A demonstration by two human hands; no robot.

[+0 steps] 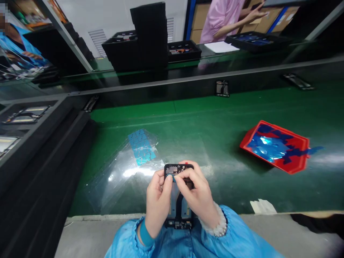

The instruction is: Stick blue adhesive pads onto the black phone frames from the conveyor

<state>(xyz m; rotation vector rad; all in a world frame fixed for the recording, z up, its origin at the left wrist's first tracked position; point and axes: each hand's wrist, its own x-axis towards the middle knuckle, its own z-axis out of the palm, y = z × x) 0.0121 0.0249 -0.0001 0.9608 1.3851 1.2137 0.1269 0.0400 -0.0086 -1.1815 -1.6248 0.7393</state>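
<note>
An opened phone body, with its inner parts and a dark ribbon cable showing, is held low over the front edge of the bench. My left hand grips its left side, thumb resting on the upper part. Over the same upper part my right hand has its fingertips pinched at a small blue film piece, which they mostly cover. Beyond my hands, a sheet of blue stickers lies on clear plastic sheets.
A red bin with blue film scraps stands right. Black foam trays are stacked left. Phone bodies lie along the back ledge, one near the middle. White tape marks the front edge. Two people work beyond.
</note>
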